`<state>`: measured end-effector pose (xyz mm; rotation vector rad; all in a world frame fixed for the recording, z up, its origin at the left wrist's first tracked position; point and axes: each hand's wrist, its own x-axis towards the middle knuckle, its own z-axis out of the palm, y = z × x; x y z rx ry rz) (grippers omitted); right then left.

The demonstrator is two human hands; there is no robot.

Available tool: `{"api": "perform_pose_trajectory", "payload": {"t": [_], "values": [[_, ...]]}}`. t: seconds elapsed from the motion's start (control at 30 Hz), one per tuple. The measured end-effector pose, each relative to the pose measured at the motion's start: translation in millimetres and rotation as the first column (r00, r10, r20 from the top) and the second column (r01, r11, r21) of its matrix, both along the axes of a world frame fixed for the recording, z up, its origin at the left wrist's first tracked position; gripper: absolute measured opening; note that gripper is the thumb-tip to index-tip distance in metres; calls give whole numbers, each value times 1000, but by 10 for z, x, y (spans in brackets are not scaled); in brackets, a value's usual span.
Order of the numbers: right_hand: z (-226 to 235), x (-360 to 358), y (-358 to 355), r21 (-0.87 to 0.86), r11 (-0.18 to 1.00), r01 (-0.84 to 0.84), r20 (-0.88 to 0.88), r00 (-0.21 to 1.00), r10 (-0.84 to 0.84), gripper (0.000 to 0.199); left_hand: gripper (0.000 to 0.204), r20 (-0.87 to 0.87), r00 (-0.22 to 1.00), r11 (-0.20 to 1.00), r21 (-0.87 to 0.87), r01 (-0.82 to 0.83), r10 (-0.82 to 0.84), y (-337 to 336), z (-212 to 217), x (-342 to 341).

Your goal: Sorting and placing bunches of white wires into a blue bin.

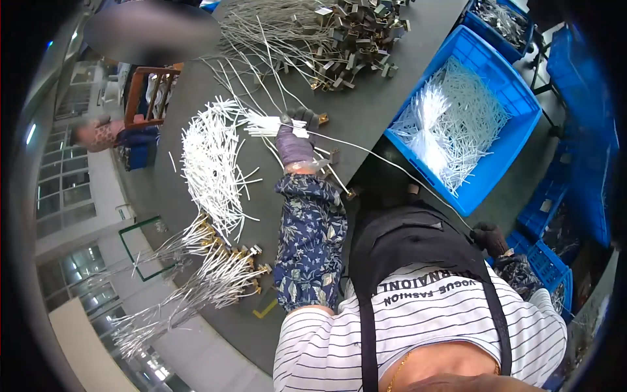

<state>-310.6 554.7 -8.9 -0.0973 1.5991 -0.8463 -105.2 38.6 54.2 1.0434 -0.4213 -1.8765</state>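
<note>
My left hand (295,142), in a purple-grey glove, is closed over the grey table around a small bundle of short white tubes (262,125). A long pale wire (385,159) passes at its fingers and stretches right, past the table edge. The wire's other end reaches my right hand (488,238), in a dark glove, whose fingers are closed on it low at the right. A small brass-coloured metal part (322,119) shows just beside the left hand. More wires run under and around that hand, with small metal parts (353,193) at the table edge.
A pile of white tubes (212,163) lies left on the table (261,189). Sleeved wire bundles (215,277) rest nearer. Wires with dark metal blocks (359,39) are heaped at the far side. Right stands a blue crate (516,124) of white tubes. Another person (114,134) is at far left.
</note>
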Motion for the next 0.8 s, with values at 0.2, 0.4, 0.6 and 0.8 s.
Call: {"api": "perform_pose_trajectory", "payload": {"t": [0.2, 0.4, 0.6, 0.8], "values": [[-101, -14, -79, 4, 998, 57, 22, 998, -57, 16, 25, 71, 994, 985, -155, -73, 85, -114, 114, 227], [-42, -38, -200, 35, 999, -4, 4, 1000, 4, 17, 25, 112, 987, 983, -155, -95, 113, -159, 253, 243], [-79, -82, -175, 27, 999, 43, 0, 999, -43, 18, 24, 127, 979, 977, -165, -136, 158, -151, 350, 240], [63, -15, -478, 32, 999, -22, -23, 999, 22, 21, 28, 108, 899, 905, -1, 426, -424, 227, 220, 108]]}}
